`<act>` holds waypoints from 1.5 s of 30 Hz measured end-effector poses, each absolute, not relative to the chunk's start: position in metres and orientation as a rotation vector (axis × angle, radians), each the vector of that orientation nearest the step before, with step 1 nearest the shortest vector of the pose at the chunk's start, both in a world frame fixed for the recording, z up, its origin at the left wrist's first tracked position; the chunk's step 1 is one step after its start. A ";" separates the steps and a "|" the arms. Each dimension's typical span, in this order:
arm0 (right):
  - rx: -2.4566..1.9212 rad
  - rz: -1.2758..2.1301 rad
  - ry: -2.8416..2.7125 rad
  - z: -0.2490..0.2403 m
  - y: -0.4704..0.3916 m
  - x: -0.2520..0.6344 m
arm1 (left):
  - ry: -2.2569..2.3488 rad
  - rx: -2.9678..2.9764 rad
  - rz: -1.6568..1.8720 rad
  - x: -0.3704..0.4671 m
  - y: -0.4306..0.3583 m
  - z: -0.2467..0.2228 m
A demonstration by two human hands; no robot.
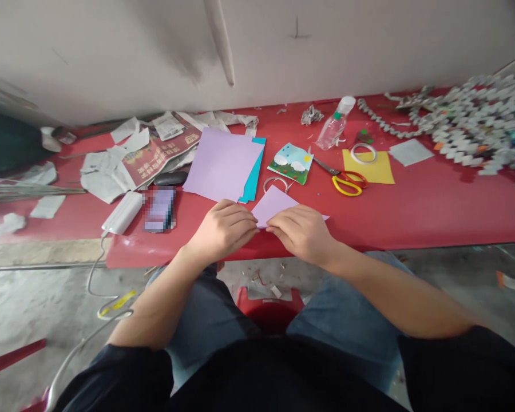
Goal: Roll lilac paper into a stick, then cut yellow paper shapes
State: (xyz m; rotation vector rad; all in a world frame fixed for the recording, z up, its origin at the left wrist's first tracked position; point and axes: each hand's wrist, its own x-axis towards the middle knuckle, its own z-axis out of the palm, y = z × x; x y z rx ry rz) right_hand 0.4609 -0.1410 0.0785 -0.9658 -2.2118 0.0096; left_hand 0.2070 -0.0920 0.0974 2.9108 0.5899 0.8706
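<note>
A folded sheet of light purple paper [274, 202] lies at the front edge of the red table, between my hands. My left hand [228, 226] pinches its near left edge, fingers closed. Close beside it, my right hand [302, 230] has its fingers closed on the paper's near edge and covers much of the right side. Just beyond the folded piece is a ring of tape [276, 184], partly hidden by the paper. Larger purple sheets [221, 163] lie over blue sheets [256, 173] to the upper left. A small painted card [291, 162] sits behind the tape.
Scissors [343, 177] and a yellow sheet [380, 166] with a white tape roll [363, 153] lie to the right. A clear bottle [334, 126] stands farther back. Newspaper [158, 153], a phone [159, 209] and a white power bank [123, 212] are at left; folded paper chains [476, 123] are piled far right.
</note>
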 end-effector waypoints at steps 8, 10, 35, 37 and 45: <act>-0.963 -0.033 -2.210 0.079 -0.140 0.462 | 0.611 2.834 0.992 0.206 -0.091 0.095; -0.956 -0.039 -2.212 0.080 -0.140 0.462 | 0.602 2.856 0.969 0.205 -0.091 0.097; -1.076 -0.071 -2.346 0.076 -0.139 0.464 | 0.844 2.903 0.627 0.209 -0.096 0.105; -1.080 -0.065 -2.354 0.077 -0.139 0.464 | 0.848 2.926 0.645 0.209 -0.095 0.104; -1.054 -0.082 -2.375 0.078 -0.141 0.466 | 0.800 2.991 0.729 0.208 -0.096 0.104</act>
